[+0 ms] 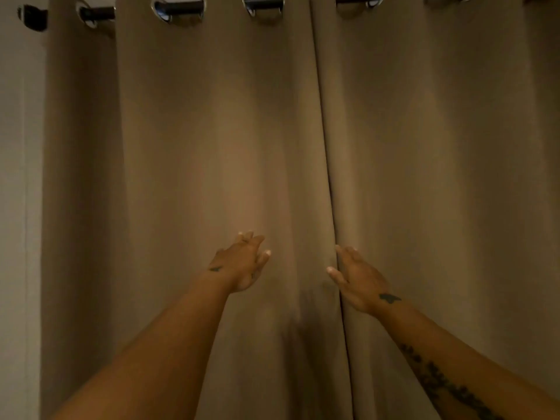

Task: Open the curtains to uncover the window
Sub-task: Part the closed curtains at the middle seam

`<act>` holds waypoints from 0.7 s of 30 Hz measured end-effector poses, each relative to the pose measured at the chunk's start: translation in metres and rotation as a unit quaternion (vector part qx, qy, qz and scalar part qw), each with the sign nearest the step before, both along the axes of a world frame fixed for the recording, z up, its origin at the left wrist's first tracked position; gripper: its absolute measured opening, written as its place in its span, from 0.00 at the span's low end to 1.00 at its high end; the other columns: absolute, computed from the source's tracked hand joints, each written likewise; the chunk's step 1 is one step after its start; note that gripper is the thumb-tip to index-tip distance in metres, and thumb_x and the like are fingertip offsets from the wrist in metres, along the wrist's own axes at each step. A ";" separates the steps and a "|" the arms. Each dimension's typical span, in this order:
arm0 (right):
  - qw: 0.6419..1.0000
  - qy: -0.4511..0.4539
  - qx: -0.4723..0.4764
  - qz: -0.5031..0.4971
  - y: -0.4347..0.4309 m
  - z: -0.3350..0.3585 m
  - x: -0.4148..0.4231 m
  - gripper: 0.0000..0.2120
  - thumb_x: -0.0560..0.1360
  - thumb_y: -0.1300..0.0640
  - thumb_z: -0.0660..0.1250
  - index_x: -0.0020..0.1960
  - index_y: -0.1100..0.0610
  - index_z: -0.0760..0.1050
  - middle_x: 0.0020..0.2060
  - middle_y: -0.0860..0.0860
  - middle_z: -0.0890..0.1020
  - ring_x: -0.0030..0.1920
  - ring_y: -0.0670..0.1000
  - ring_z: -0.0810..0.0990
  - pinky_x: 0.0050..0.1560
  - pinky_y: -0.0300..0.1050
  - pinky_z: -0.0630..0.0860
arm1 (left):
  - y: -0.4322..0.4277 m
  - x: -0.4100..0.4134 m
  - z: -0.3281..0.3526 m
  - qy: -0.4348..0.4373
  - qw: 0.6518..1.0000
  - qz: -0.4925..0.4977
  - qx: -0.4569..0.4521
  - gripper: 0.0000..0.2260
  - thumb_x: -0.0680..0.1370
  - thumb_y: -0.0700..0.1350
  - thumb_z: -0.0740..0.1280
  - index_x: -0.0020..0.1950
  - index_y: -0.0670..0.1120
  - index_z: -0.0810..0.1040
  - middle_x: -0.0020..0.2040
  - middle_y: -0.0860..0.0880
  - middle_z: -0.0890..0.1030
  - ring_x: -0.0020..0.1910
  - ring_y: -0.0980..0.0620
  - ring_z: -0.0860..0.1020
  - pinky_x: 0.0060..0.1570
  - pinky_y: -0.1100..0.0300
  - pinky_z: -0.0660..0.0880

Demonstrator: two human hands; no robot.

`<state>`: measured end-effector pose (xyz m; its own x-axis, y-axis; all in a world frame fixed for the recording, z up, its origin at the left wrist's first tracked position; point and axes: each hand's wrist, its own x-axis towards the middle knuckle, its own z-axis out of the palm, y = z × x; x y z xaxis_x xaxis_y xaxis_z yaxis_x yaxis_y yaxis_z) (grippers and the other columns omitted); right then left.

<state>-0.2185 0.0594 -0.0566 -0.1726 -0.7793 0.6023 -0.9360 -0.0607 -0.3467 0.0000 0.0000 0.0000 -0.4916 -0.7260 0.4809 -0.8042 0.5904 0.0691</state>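
Observation:
Two brown curtain panels hang closed from a dark rod [178,8] through metal eyelets. The left panel [188,140] and the right panel [439,140] meet at a seam running down the middle. My left hand [242,262] reaches toward the left panel just left of the seam, fingers apart, holding nothing. My right hand [356,278] lies at the seam, its fingers against the inner edge of the right panel and its thumb spread toward the left panel. The window is fully hidden behind the fabric.
A pale wall [18,207] runs down the left edge. The rod's dark end cap [33,16] sticks out at the top left. Both forearms stretch up from the bottom of the view.

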 end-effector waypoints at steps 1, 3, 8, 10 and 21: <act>1.000 -0.007 -0.008 0.004 -0.008 -0.001 -0.002 0.26 0.79 0.48 0.53 0.72 0.56 0.49 0.74 0.59 0.54 0.74 0.56 0.51 0.72 0.55 0.58 | -0.004 -0.005 0.002 -0.001 1.000 0.004 -0.008 0.23 0.81 0.52 0.50 0.75 0.48 0.53 0.78 0.45 0.51 0.77 0.46 0.48 0.73 0.41 0.56; 1.000 -0.017 -0.022 0.014 -0.025 0.000 -0.007 0.27 0.78 0.48 0.54 0.72 0.56 0.48 0.75 0.58 0.53 0.74 0.56 0.51 0.73 0.54 0.57 | -0.012 -0.015 0.009 -0.012 1.000 0.010 -0.024 0.23 0.82 0.52 0.50 0.75 0.48 0.53 0.79 0.45 0.50 0.77 0.46 0.48 0.73 0.42 0.56; 0.994 -0.061 -0.085 0.043 -0.069 0.010 -0.016 0.29 0.78 0.51 0.55 0.72 0.58 0.46 0.75 0.58 0.51 0.75 0.54 0.50 0.73 0.48 0.53 | -0.027 -0.045 0.046 -0.048 0.996 0.020 -0.075 0.23 0.82 0.52 0.49 0.76 0.48 0.52 0.79 0.47 0.48 0.77 0.47 0.47 0.73 0.42 0.54; 0.989 -0.082 -0.114 0.054 -0.087 0.015 -0.018 0.29 0.78 0.52 0.55 0.72 0.59 0.45 0.75 0.58 0.50 0.75 0.54 0.49 0.73 0.46 0.52 | -0.033 -0.059 0.066 -0.052 0.993 0.023 -0.106 0.23 0.82 0.51 0.49 0.76 0.48 0.52 0.79 0.47 0.48 0.77 0.48 0.47 0.73 0.43 0.53; 0.960 -0.190 -0.174 0.113 -0.148 0.005 -0.026 0.34 0.75 0.44 0.53 0.72 0.58 0.43 0.75 0.55 0.52 0.73 0.52 0.57 0.70 0.41 0.56 | -0.062 -0.140 0.136 -0.217 0.938 0.021 -0.269 0.21 0.82 0.49 0.49 0.75 0.48 0.55 0.79 0.48 0.50 0.77 0.47 0.48 0.73 0.41 0.52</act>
